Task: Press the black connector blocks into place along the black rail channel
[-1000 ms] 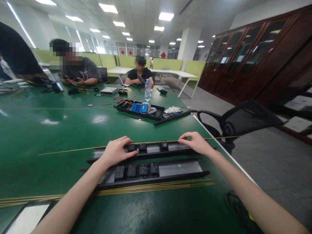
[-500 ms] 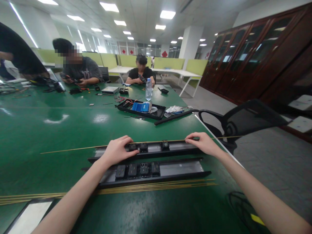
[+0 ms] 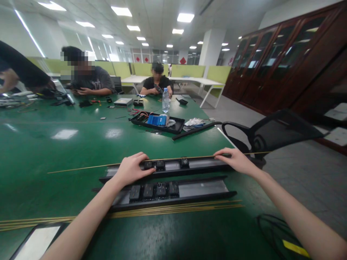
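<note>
A long thin brass rod [image 3: 81, 168] runs along the far edge of the farther black channel [image 3: 170, 165], which carries small black blocks. My left hand [image 3: 133, 168] pinches the rod near the channel's left part, its thumb beside the blocks. Farther right, my right hand [image 3: 233, 159] has thumb and fingertips closed on the rod by the channel's right end. Nearer to me lies a second black channel [image 3: 203, 187] with several black blocks in its left half. Several brass rods [image 3: 173, 208] lie along its near side.
Beyond the channels are a black tray [image 3: 177, 124], a water bottle [image 3: 165, 101], gloves [image 3: 193, 124] and a black strip [image 3: 195, 131]. A white-topped panel [image 3: 38, 242] lies lower left, cables [image 3: 271, 231] lower right. Other people sit or lean at the far side; a chair [image 3: 282, 130] stands right.
My right hand has slid to the right along the rod. My left hand stays at nearly the same place. At the far left, a person's arms have shifted.
</note>
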The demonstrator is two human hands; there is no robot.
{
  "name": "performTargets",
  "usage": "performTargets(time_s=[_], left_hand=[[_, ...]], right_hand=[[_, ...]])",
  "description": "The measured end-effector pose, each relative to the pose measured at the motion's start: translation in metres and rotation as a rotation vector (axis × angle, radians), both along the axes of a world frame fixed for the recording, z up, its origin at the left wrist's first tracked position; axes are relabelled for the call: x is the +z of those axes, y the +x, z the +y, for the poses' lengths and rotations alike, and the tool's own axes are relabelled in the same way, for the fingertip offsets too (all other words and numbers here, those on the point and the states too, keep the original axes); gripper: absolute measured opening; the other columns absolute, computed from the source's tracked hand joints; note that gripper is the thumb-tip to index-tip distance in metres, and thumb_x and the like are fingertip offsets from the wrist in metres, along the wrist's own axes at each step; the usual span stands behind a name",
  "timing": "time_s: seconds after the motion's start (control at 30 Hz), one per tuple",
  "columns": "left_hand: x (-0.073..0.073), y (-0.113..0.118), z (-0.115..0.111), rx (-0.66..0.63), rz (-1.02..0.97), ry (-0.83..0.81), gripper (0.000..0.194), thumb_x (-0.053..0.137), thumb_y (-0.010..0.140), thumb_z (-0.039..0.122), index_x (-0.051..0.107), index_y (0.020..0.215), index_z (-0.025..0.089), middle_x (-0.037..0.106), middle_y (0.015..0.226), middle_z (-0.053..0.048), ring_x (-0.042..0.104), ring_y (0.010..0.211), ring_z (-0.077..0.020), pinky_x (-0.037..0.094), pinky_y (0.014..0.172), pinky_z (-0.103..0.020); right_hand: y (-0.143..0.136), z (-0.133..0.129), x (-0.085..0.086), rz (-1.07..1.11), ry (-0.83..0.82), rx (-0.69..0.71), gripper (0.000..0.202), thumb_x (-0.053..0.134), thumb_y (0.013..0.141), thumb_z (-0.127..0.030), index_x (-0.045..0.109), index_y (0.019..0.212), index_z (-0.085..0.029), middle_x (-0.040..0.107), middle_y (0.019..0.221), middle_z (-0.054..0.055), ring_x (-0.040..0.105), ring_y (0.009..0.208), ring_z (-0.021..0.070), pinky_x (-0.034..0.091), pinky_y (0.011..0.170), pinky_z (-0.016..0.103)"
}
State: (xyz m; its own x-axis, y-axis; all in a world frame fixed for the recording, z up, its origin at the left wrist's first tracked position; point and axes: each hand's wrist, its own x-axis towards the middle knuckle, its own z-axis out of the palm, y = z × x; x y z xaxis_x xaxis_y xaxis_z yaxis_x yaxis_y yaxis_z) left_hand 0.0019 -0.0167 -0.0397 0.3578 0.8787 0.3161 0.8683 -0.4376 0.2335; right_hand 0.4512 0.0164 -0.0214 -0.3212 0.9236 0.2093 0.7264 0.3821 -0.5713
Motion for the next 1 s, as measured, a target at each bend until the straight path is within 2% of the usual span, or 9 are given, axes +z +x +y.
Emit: performTargets(time_s=[0.7,1.0], left_hand=[[0.0,0.0,0.001,-0.005,-0.014,0.005,0.046,0.056,0.08,0.068,0.064,0.09,0.024,0.069,0.091,-0.001,0.066,0.083,-0.0199,0.044,0.068,-0.028],[-0.001,0.0,0.001,-0.006,-0.01,-0.002,0.045,0.057,0.08,0.067,0.065,0.092,0.024,0.069,0.094,-0.002,0.066,0.085,-0.0207,0.045,0.069,-0.028]], right_hand=[[0.031,0.005,-0.005,-0.001,-0.017,-0.05,0.036,0.063,0.083,-0.055,0.078,0.093,-0.024,0.076,0.1,0.007,0.067,0.097,0.0297,0.051,0.09,0.044],[0.052,0.007,-0.006,-0.064,0.066,-0.042,0.031,0.063,0.084,-0.051,0.078,0.093,-0.025,0.076,0.098,0.005,0.067,0.094,0.0267,0.051,0.087,0.041]])
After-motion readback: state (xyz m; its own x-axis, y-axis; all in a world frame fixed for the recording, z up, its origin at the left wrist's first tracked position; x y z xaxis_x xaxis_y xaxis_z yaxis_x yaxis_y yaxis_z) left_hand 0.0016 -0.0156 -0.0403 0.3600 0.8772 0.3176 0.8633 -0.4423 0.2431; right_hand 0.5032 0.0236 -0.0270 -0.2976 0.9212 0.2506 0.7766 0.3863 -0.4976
